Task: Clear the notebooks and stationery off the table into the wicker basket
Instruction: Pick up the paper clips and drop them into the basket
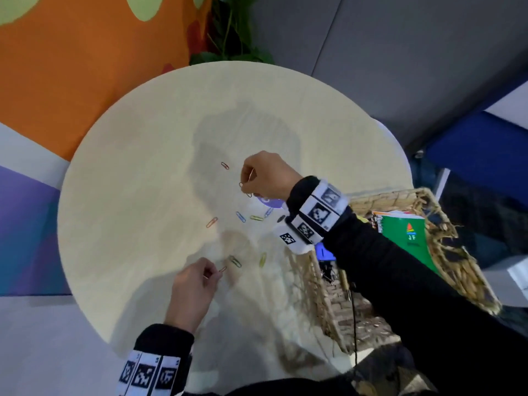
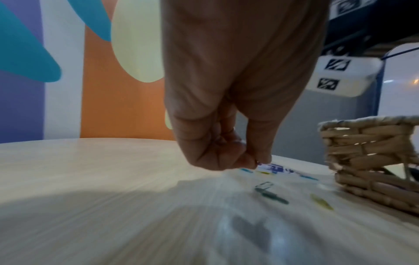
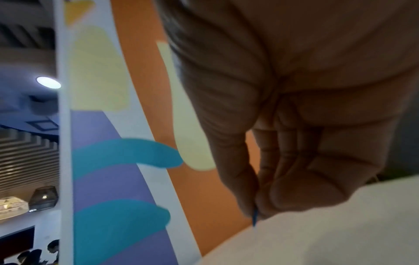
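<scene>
Over the round pale table (image 1: 137, 195), both hands are seen working among scattered paper clips. The left hand (image 1: 193, 290) is held low near the front edge, its fingers curled, and a reddish paper clip (image 1: 222, 269) is pinched between thumb and fingertip; in the left wrist view the fingertips (image 2: 247, 161) are pressed together just above the tabletop, though the clip itself is barely made out there. The right hand (image 1: 268, 175) is poised farther out over the middle of the table, fingers curled, with thin wire clips (image 1: 248, 185) gripped at the fingertips; from the right wrist view a small blue clip (image 3: 255, 217) is caught sticking out between thumb and finger. Loose clips are left lying on the wood: a red one (image 1: 225, 166) beside the right hand, an orange one (image 1: 211, 222), a blue one (image 1: 241, 216) and a yellow-green one (image 1: 256, 217) between the two hands, a dark green one (image 1: 235, 261) just beside the left fingertips, and a yellow one (image 1: 262, 258) nearer the basket. The wicker basket (image 1: 445, 232) is set at the right edge of the table, partly hidden under the right forearm, and a green notebook (image 1: 411, 238) is already seen lying inside it. A small purple item (image 1: 270, 202) is glimpsed under the right wrist, too hidden to be identified.
</scene>
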The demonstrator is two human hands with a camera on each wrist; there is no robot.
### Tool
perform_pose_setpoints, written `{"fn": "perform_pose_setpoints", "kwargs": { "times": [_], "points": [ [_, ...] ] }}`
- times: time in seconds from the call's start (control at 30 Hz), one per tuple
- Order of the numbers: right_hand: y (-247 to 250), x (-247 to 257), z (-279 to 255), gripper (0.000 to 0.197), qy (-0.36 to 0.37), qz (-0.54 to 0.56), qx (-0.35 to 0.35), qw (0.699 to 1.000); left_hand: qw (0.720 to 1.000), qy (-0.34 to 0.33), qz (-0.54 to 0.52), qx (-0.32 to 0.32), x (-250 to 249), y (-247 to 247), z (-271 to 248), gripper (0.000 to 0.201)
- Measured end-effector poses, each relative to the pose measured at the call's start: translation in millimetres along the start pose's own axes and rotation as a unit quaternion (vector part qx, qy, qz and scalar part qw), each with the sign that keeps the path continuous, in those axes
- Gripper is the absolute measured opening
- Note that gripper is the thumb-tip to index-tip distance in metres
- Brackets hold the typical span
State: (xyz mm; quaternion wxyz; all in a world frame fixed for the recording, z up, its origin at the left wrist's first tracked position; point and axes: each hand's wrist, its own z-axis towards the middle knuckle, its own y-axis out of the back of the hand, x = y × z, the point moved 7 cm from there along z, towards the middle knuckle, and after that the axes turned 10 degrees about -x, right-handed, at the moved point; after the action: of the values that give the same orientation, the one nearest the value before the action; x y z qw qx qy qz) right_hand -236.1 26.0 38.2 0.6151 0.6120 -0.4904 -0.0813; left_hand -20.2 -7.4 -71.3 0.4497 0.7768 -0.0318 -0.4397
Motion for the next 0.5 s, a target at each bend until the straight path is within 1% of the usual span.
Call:
{"fn": "perform_pose_setpoints", "kwargs": {
  "times": [0.03, 0.1, 0.17, 0.23, 0.33, 0.4, 0.47, 0.5],
  "points": [
    [19.6, -6.0, -19.2, 0.008, 0.013, 0.010, -0.006, 1.000, 1.000, -0.016, -0.006, 0.006, -9.5, -3.3, 0.1, 0.013],
    [46.3, -24.8, -57.5, 0.014, 0.035, -0.001, -0.009, 0.999, 0.999, -0.050, -0.010, 0.009, -32.6, -7.3, 1.6, 0.005],
    [53.8, -54.3, -89.8, 0.016, 0.030, -0.024, 0.007, 0.999, 0.997, -0.081, -0.008, 0.010, -59.1, -10.7, 1.6, 0.010],
    [46.1, -89.7, -114.9, 0.015, 0.007, -0.045, 0.037, 0.998, 0.995, -0.097, -0.024, 0.016, -87.6, -12.9, -1.3, 0.013],
    [15.7, -137.1, -139.8, 0.013, -0.046, -0.095, 0.118, 0.987, 0.990, -0.129, -0.056, 0.026, -133.6, -12.9, -13.4, 0.009],
    [-8.3, -164.3, -147.7, 0.014, -0.084, -0.122, 0.173, 0.974, 0.985, -0.158, -0.052, 0.045, -161.4, -15.2, -23.9, 0.008],
    [-24.7, -185.9, -149.6, 0.012, -0.127, -0.127, 0.203, 0.963, 0.978, -0.188, -0.030, 0.078, -185.6, -23.4, -36.8, 0.008],
    [-31.5, -192.7, -151.3, 0.014, -0.141, -0.132, 0.215, 0.957, 0.974, -0.205, -0.008, 0.095, -195.5, -29.8, -44.1, 0.008]
  ]
}}
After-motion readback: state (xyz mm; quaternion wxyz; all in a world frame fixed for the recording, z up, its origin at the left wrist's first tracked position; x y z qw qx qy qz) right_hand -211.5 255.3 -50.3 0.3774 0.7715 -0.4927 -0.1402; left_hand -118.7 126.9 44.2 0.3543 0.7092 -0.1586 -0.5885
